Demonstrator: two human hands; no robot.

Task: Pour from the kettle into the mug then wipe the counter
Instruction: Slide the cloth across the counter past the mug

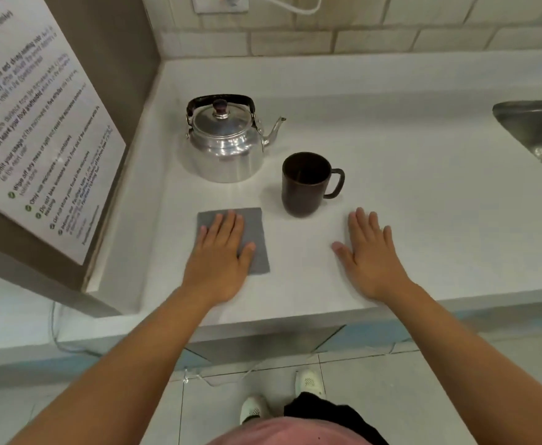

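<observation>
With both hands (220,248) (367,248) laid flat, fingers apart, the mug (306,184) may be knocked if the kettle (226,139) is swung carelessly.

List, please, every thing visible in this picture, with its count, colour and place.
kettle: one, silver with black handle, back left of counter
mug: one, dark brown, right of kettle, handle pointing right
cloth: one, grey, flat in front of kettle
counter: one, white
sink: one, steel, far right
notice sheet: one, white, left wall
wall socket: one, white, top
shoes: two, white, on floor
left hand: flat on cloth
right hand: flat on counter
</observation>
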